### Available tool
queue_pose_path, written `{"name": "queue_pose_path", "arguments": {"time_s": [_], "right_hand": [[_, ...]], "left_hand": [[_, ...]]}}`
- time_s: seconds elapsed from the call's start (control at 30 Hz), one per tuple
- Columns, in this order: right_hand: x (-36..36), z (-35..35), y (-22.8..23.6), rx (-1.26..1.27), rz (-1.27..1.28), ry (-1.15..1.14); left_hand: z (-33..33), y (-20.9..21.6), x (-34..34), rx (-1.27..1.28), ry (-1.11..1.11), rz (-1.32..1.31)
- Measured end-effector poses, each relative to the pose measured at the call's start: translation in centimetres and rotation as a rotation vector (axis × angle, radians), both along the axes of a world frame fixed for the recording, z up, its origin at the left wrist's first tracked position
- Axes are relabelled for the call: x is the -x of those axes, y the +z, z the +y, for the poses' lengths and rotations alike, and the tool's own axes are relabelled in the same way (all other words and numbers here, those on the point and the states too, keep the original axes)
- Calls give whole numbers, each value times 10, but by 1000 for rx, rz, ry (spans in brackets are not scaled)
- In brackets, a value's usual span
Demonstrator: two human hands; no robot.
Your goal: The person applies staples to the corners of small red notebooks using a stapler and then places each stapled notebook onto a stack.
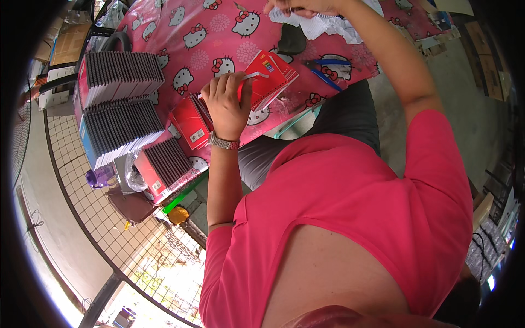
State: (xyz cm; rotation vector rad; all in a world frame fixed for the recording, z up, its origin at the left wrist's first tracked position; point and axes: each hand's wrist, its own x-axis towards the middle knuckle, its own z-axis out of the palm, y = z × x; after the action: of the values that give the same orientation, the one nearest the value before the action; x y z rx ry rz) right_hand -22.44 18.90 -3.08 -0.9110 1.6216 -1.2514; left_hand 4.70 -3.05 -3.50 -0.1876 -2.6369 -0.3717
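Note:
My left hand (226, 104), with a metal watch on its wrist, is curled over red spiral notebooks (188, 123) near the table's front edge. A thin white strip (256, 75) sticks out between its thumb and forefinger. More red notebooks (268, 82) lie fanned just right of that hand. At the far edge of the picture my right hand (306, 6) is partly cut off, its fingers bent together over a crumpled white cloth or paper (333, 27). Something small and dark shows at those fingers, too little to name. Blue-handled pliers (328, 75) lie to the right of the notebooks.
Stacks of spiral-bound notebooks (123, 74) stand along the table's left side, with a smaller stack (164, 164) nearer me. A purple-capped bottle (101, 177) is beside them. A dark flat piece (292, 39) lies on the pink patterned tablecloth (205, 60). Wire mesh (82, 191) borders the left.

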Motion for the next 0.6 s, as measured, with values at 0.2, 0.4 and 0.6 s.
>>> {"name": "queue_pose_path", "arguments": {"time_s": [0.2, 0.4, 0.6], "right_hand": [[-20, -27, -3, -108, 698, 407], [-5, -19, -3, 40, -88, -57], [13, -9, -1, 39, -51, -80]], "left_hand": [[-1, 1, -3, -5, 3, -1], [-1, 1, -2, -1, 0, 4], [-1, 0, -2, -2, 6, 7]]}}
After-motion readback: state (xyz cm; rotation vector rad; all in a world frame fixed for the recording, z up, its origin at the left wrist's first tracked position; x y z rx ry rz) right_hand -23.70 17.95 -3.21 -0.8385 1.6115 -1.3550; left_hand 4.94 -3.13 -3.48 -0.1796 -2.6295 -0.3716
